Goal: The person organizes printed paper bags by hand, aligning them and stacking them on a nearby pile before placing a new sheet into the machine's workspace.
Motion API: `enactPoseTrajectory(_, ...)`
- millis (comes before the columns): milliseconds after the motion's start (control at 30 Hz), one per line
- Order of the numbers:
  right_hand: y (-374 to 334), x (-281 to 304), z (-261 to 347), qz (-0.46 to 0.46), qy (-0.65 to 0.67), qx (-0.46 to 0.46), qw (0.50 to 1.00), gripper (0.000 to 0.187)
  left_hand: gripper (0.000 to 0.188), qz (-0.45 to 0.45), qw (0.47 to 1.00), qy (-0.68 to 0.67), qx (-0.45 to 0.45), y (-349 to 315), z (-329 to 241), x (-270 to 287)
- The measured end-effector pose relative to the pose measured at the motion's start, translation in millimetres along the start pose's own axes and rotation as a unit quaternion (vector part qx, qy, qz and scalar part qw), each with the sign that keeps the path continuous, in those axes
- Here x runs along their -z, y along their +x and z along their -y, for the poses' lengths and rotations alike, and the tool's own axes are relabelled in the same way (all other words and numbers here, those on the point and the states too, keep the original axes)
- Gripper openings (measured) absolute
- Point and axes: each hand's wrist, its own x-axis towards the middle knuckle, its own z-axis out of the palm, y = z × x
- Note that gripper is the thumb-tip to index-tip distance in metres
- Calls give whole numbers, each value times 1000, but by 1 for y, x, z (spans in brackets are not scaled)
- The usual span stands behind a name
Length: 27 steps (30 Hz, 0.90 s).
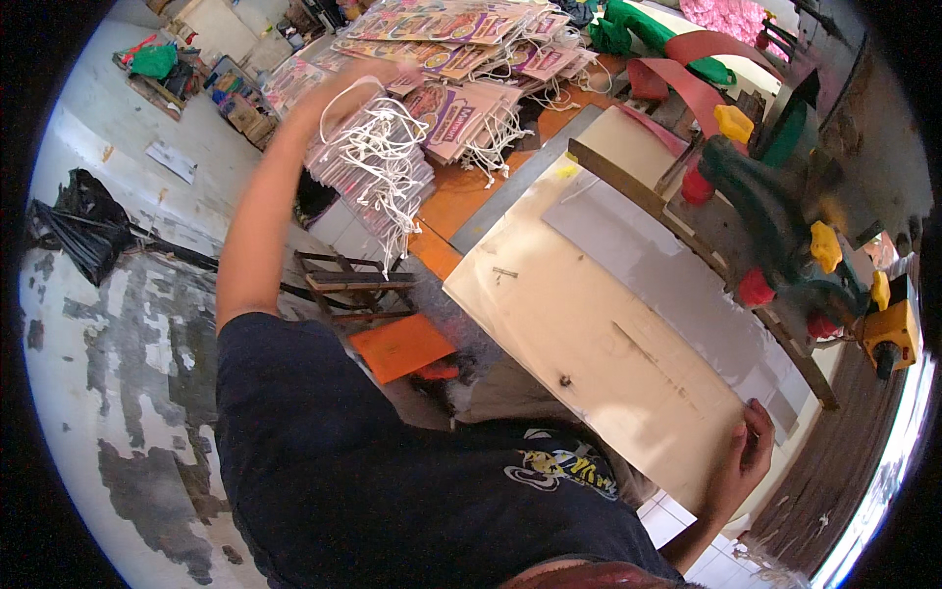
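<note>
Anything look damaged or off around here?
Yes: the wall at left has large grey patches where its pale coating looks flaked away. The cream board at the right hand has dark scuffs and spots.

left fingers (398,73) are blurred; the pink bundle (724,14) is cut off above.
</note>
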Motion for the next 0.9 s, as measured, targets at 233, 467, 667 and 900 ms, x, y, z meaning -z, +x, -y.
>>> enactPoseTrajectory(233, 4, -3, 4, -7, 6, 33, 999, 33, 58, 111, 990, -83, 18, 14, 48, -21)
enactPoseTrajectory(467, 0, 1, -1, 9, 16, 9, 1000, 37, 57, 84, 991, -76, -65, 14, 66, -30)
enactPoseTrajectory(667, 2, 3, -3, 2, 32, 4, 999, 31, 56, 115, 977, -135, 118, 10, 20, -23)
enactPoseTrajectory(900, -2, 5, -6, 12, 73, -7, 997, 33, 55, 117, 964, -222, 86, 13, 36, -30)
